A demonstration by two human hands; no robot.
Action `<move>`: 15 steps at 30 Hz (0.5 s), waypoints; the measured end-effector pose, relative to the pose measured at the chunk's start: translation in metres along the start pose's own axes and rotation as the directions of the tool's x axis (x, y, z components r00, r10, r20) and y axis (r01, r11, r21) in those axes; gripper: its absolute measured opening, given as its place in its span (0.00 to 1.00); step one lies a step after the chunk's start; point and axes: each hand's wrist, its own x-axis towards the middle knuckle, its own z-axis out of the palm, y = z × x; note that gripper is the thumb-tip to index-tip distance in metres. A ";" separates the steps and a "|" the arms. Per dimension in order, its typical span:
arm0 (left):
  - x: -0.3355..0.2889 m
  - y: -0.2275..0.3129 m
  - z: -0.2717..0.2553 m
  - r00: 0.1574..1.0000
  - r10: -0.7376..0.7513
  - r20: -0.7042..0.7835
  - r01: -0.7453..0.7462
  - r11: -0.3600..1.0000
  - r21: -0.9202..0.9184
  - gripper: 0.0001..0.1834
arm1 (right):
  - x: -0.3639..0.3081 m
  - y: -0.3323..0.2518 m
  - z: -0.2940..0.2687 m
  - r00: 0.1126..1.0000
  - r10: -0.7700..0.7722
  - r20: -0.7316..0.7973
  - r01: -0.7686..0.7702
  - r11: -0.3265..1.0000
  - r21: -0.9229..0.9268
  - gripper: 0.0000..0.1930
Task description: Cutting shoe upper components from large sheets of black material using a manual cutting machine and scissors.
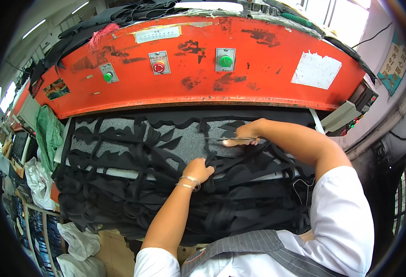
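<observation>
A sheet of black cut-out material point(133, 198), a web of thin strips with leaf-like scraps, lies over a grey felt-like surface point(186, 140) and hangs in a heap toward me. My left hand point(197, 171) is closed on one of the black strips near the middle. Just beyond it and to the right, my right hand point(247, 134) grips a pair of scissors point(219, 138). Their metal blades point left and reach a strip running away from my left hand. Whether the blades are apart is too small to tell.
Behind the work stands an orange-red machine beam point(133, 90) with green buttons point(226, 61) and a red one point(159, 67). Dark sheets point(120, 14) are piled on top. A bent metal wire point(300, 189) lies at the right. White bags point(79, 240) stand at the lower left.
</observation>
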 end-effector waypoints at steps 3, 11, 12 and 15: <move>-0.023 0.003 -0.011 0.984 0.040 -0.176 -0.048 0.998 -0.040 0.22 | -0.001 0.015 -0.008 0.987 0.044 0.155 -0.041 0.999 -0.023 0.46; -0.015 0.002 -0.029 0.990 0.099 0.099 -0.101 0.995 0.016 0.19 | 0.007 -0.042 0.023 0.957 -0.265 -0.115 0.227 0.936 -0.271 0.38; -0.016 0.008 -0.039 0.993 0.057 0.099 -0.063 0.997 0.055 0.21 | -0.005 -0.041 0.035 0.909 -0.407 -0.090 0.330 0.833 -0.443 0.35; 0.013 0.011 -0.050 0.974 0.136 -0.180 -0.164 0.975 -0.150 0.30 | -0.073 -0.017 0.064 0.929 -0.369 -0.018 0.303 0.788 -0.536 0.33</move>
